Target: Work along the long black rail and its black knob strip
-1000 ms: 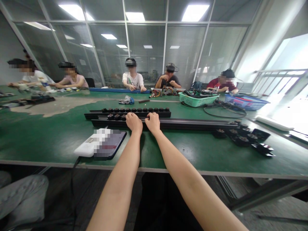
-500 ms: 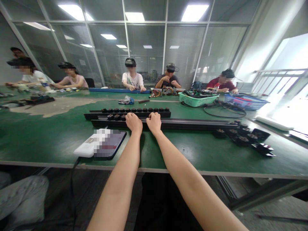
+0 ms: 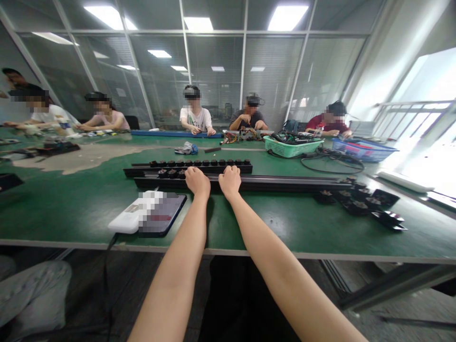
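Resting on a long black rail [image 3: 281, 184] across the middle of the frame, the left hand [image 3: 197, 182] and the right hand [image 3: 230, 182] lay near each other, with the forearms rising from the lower centre. Both hands were curled, knuckles up, with the fingers bent over the rail. The backs of the hands hid the fingertips, so it could not be told whether either hand gripped the rail or merely lay on it. The rail ran level across the green workbench [image 3: 60, 213]. Just behind it lay a second black rail [image 3: 213, 169] carrying a row of small black fittings [image 3: 199, 163], and a few more fittings sat just beside the left hand. A loose group of black pieces [image 3: 358, 206] lay at the right of the frame, near the rail's right end. At the lower left of the bench, a white box [image 3: 123, 219] lay against a dark phone [image 3: 162, 216], both partly blurred. Farther off, at the upper right, stood a green plastic basket [image 3: 292, 148] and a blue basket [image 3: 363, 150]. Co-workers sat along the far side of the bench, among them a person in a white T-shirt [image 3: 192, 119].
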Available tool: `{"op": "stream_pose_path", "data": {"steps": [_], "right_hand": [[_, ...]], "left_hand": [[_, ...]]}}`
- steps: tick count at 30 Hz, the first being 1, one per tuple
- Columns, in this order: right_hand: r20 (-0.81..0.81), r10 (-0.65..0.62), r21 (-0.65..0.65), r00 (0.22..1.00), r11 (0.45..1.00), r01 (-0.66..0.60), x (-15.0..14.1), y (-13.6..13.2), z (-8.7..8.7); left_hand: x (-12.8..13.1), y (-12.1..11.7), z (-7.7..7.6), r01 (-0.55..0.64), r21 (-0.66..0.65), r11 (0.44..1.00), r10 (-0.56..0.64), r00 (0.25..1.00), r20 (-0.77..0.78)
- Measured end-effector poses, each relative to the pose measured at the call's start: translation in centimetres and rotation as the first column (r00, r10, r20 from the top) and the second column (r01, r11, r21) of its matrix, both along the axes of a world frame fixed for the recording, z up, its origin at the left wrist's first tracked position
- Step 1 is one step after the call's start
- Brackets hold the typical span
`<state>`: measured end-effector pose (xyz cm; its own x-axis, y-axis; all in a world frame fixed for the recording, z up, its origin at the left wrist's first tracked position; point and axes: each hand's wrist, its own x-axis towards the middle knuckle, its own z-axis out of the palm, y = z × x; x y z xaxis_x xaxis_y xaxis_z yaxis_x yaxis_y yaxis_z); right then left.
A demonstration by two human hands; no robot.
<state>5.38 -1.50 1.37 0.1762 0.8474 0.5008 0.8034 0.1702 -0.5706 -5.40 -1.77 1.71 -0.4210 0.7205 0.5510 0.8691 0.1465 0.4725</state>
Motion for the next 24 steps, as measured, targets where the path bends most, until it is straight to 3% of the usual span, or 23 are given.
{"op": "stream_pose_path", "data": {"steps": [8, 12, 24], "right_hand": [[-0.026, -0.037, 0.002, 0.999, 0.999, 0.037, 0.1, -0.1, 0.3], [-0.030, -0.023, -0.075, 0.999, 0.997, 0.020, 0.4, 0.0, 0.9], [0.192, 0.260, -0.166, 0.946, 0.959, -0.230, 4.5, 1.6, 2.6]], "left_hand": [[-0.1, -0.2, 0.1, 0.007, -0.003, 1.000, -0.007, 1.000, -0.002], [-0.2, -0.3, 0.2, 0.009, 0.000, 1.000, -0.009, 1.000, 0.004], [-0.2, -0.3, 0.3, -0.003, -0.008, 1.000, 0.003, 1.000, 0.004]]}}
